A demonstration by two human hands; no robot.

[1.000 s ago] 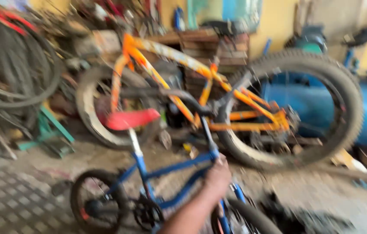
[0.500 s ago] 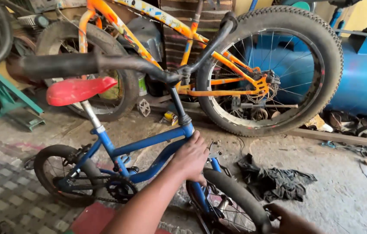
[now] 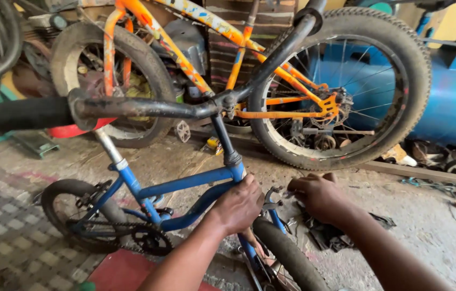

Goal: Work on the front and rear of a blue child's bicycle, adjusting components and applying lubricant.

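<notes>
Small blue bike on floor, front wheel nearest; left hand fingers wrapped round frame by head tube, prob. steadying it; right hand fingers curled at brake caliper; orange bike leans behind.

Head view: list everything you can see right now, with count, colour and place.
small bike: one, blue frame, upright, centre foreground
handlebar: one, black, across upper left
seat: one, red, left, mostly behind the handlebar
front tyre: one, black, bottom centre
large bike: one, orange frame, behind, fat black tyres
tank: one, blue, far right
rags: dark heap, floor by the right hand
left hand: on the blue frame near the fork
right hand: at the front brake part, grip unclear
</notes>
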